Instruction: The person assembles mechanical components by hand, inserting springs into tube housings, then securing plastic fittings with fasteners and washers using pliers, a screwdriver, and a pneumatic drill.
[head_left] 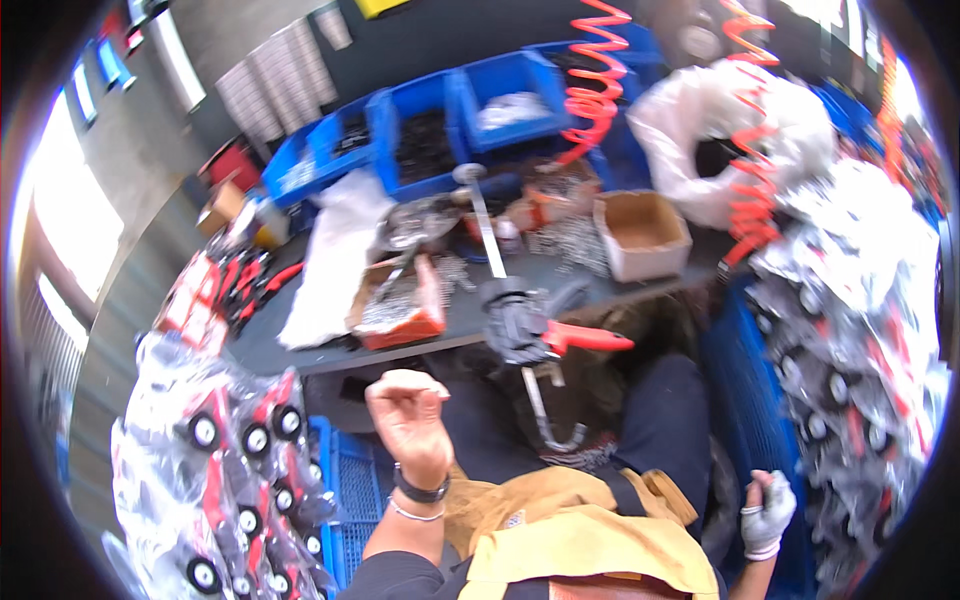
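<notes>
My left hand (412,425), bare with a dark watch and a pale band at the wrist, is raised before the bench edge. Its palm shows, the fingers are loosely bent, and I see nothing in it. Low at the right, beside a blue crate (745,390), my right hand (768,515) wears a white glove with bare fingertips; its fingers are slightly curled and hold nothing I can see. Between the hands, touched by neither, a long metal rod (487,225) runs through a black mechanism (515,320) with a red lever (590,339). Its near end curves into a hook (560,440).
Blue bins (418,105) line the back of the dark bench (300,320). Small metal parts fill an open box (400,325) near a white carton (642,240). Red coiled hoses (595,90) hang above. Bagged red parts with black wheels (215,470) flank me on both sides.
</notes>
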